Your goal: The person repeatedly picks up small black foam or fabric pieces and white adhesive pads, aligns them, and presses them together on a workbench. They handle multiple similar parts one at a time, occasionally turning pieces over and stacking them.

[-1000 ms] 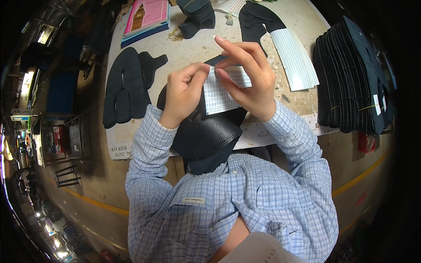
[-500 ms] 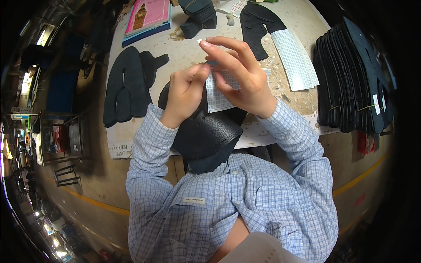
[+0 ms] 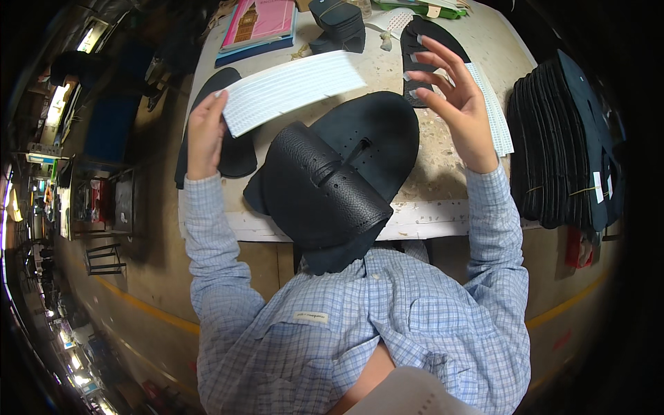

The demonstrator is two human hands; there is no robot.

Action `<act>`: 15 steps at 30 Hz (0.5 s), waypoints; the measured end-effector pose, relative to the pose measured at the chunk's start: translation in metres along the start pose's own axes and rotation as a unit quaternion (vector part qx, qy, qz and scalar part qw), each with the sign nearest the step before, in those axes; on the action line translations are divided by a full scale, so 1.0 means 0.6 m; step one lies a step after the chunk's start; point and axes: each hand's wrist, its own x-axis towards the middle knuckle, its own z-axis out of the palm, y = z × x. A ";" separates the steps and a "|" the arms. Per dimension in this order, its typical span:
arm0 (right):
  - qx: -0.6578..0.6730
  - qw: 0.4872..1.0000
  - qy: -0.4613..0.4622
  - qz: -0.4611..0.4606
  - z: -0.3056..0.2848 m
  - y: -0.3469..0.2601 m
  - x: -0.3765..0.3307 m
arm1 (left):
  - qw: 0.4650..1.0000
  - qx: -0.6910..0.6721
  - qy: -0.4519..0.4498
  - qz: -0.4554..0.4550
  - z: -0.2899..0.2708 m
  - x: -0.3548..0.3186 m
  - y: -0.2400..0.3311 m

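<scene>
Now | left hand [image 3: 205, 131] pinching ruled white strip [image 3: 290, 90] (thin, flat); right hand [image 3: 460, 97] spread | pebbled black leather piece [image 3: 332, 187]

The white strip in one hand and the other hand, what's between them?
In the head view, the black leather piece on the table lies below the gap between the white strip and the right hand.

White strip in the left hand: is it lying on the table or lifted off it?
Lifted. The left hand grips one end of the white strip, which hangs above the black leather piece; the right hand is open, apart from it.

Two white strips [image 3: 290, 90], one pink book [image 3: 259, 24]
</scene>
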 end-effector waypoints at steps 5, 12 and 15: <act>-0.118 0.985 -0.073 0.101 -0.041 0.033 -0.008 | 0.805 0.547 0.098 0.205 -0.016 0.022 -0.001; -0.427 0.894 -0.119 -0.067 -0.005 0.084 -0.020 | 0.825 0.450 -0.181 0.291 0.186 0.017 0.045; -0.468 0.871 -0.127 -0.082 0.012 0.089 -0.022 | 0.766 0.528 -0.262 0.257 0.247 0.017 0.026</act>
